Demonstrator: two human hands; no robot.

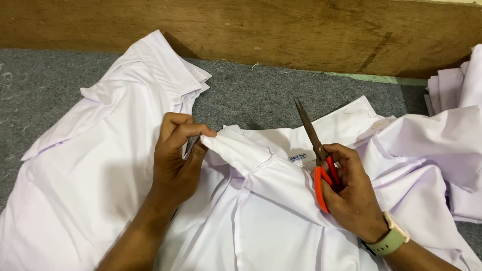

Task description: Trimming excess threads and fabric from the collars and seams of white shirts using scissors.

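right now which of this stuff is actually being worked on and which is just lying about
In hand:
- left hand pinching a fold of the middle white shirt
- right hand holding the orange-handled scissors, blades closed

Lying about:
- second white shirt at left
- pile of white cloth at right
- grey mat
- wooden board

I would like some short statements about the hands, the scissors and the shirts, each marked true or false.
1. The right hand holds scissors with orange handles. True.
2. The scissor blades are cutting into the cloth. False: they are closed and point up, away from the person.
3. The left hand pinches a fold of the white shirt. True.
4. The left wrist wears a watch. False: the pale green watch is on the right wrist.
5. The shirts lie on grey carpet. True.
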